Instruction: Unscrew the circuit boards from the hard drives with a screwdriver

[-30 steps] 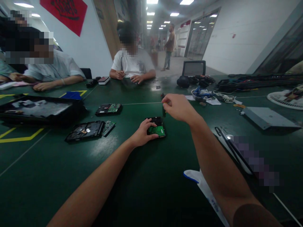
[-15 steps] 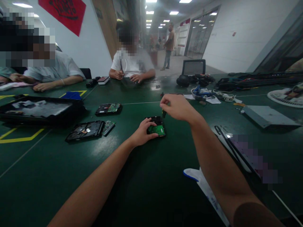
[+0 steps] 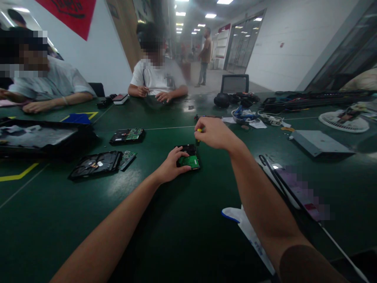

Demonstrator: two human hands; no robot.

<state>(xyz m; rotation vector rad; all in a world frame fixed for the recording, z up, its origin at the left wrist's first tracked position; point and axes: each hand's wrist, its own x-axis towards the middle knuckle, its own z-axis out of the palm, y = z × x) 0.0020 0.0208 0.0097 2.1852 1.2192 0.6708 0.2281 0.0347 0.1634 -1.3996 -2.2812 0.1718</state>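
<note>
A hard drive (image 3: 192, 161) with a green circuit board lies board side up on the dark green table. My left hand (image 3: 171, 166) grips it from the left, fingers over the top and thumb along the near edge. Just beyond the drive's right edge, my right hand (image 3: 216, 133) is closed around a screwdriver (image 3: 199, 130) with a yellow and dark handle, held upright. Its tip is too small to make out, so contact with the drive cannot be told.
Left of the drive are another hard drive (image 3: 128, 135), an opened drive casing (image 3: 96, 164) and a loose circuit board (image 3: 127, 160). A black tray (image 3: 73, 135) stands far left. At right lie a phone (image 3: 297, 188), a white glove (image 3: 250, 232) and a metal box (image 3: 322, 142). Co-workers sit opposite.
The whole view has shifted, so things appear farther left. More yellow of the screwdriver handle shows at my right fingers. My left hand stays on the hard drive.
</note>
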